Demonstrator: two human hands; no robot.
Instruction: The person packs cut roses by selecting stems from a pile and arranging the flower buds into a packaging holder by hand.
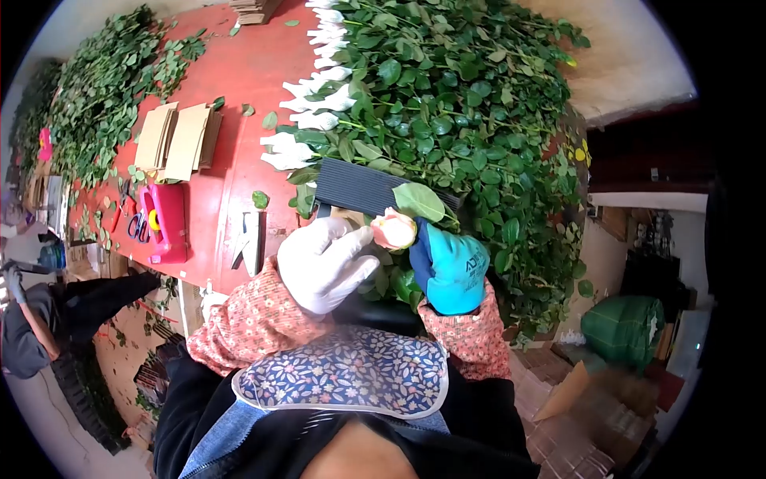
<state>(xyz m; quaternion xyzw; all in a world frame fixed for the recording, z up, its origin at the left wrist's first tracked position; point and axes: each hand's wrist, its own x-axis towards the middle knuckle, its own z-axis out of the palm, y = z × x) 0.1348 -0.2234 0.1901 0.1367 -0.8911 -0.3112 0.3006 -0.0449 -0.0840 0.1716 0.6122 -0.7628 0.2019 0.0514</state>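
The person's left hand (327, 263), in a white glove, was at the left side of a pale pink rose (393, 229), its fingers loosely bent and one tip at the petals; whether they pinched anything could not be told. The right hand (455, 271), in a teal glove, appeared closed on the rose just below the bloom, though the stem there was hidden. The rose was between the two hands at the near side of the red table (263, 72), close to a dark ribbed pad (351, 184).

Farther off, white sleeves (321, 120) formed a row at the left ends of heaped leafy stems (463, 112); judging by these, many had been dealt with. The rose had no such sleeve, so its handling seemed unfinished. How many others remained could not be told. Folded cardboard (179, 142) and scissors (139, 227) lay to the left.
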